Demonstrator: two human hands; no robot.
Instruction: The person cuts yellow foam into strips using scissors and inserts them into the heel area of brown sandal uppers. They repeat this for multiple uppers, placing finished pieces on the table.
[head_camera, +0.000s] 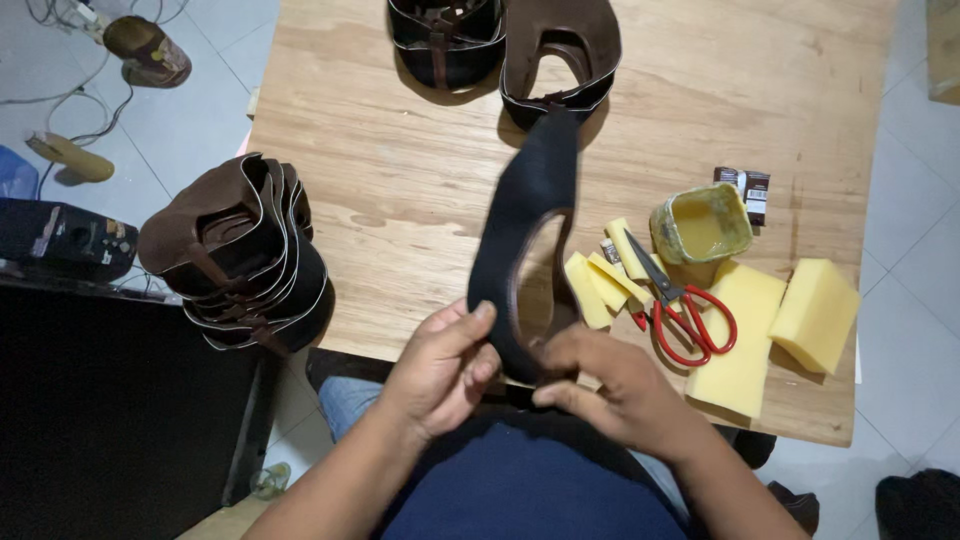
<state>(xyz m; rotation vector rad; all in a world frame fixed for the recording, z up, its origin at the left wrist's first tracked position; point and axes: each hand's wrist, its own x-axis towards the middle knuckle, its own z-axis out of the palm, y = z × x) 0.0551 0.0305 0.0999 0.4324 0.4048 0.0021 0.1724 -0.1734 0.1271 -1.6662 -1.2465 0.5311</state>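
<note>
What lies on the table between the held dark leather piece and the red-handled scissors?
In the head view, small yellow foam strips lie between the dark leather piece and the red-handled scissors, on the wooden table.

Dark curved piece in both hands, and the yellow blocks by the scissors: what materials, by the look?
Dark curved piece: likely leather or a leather-like sheet, matte black face, brown edge, bending limply between the left hand and right hand. Yellow blocks: apparently foam sponge, with a porous matte surface and clean-cut edges.
</note>
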